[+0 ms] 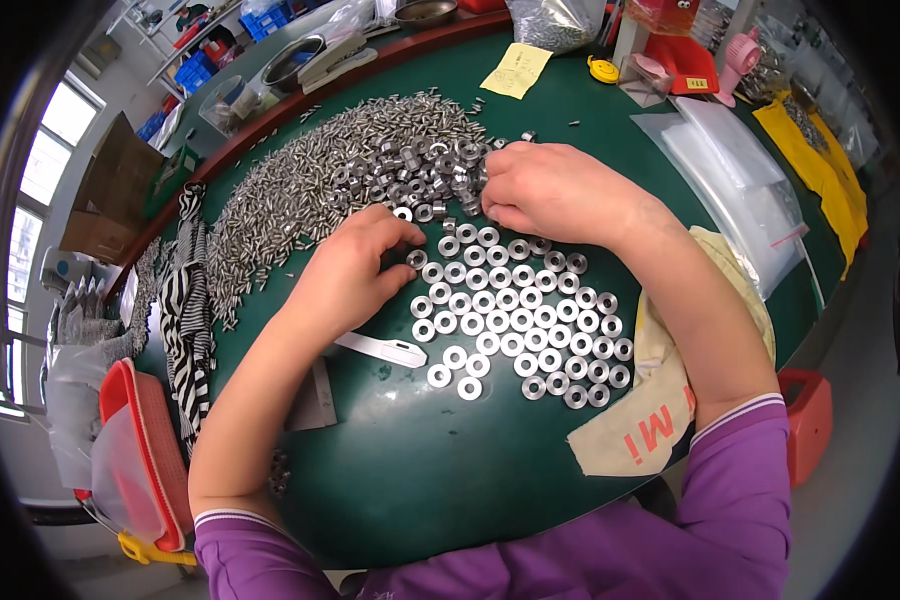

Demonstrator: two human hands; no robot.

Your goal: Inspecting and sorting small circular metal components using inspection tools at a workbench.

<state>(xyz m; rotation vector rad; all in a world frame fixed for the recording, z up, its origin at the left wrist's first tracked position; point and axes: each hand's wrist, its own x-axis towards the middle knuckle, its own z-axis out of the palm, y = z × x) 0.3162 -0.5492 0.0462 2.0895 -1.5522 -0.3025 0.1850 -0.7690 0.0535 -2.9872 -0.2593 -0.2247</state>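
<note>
My left hand (362, 262) pinches a small metal ring (417, 259) between thumb and forefinger at the upper left corner of a flat group of rings. These silver rings (521, 320) lie face up in loose rows, each with a round hole. My right hand (548, 190) is curled at the right end of a heap of darker, thicker-looking metal rings (410, 172); its fingertips are partly hidden, and I cannot make out what they hold. Behind and left of that heap spreads a large pile of small metal pins (300, 180).
A white flat tool (390, 350) lies below my left hand, beside a grey block (313, 398). Clear plastic bags (725, 175) and a beige cloth (638, 432) lie to the right. A yellow note (516, 70) is at the back. A red basket (160, 450) stands left.
</note>
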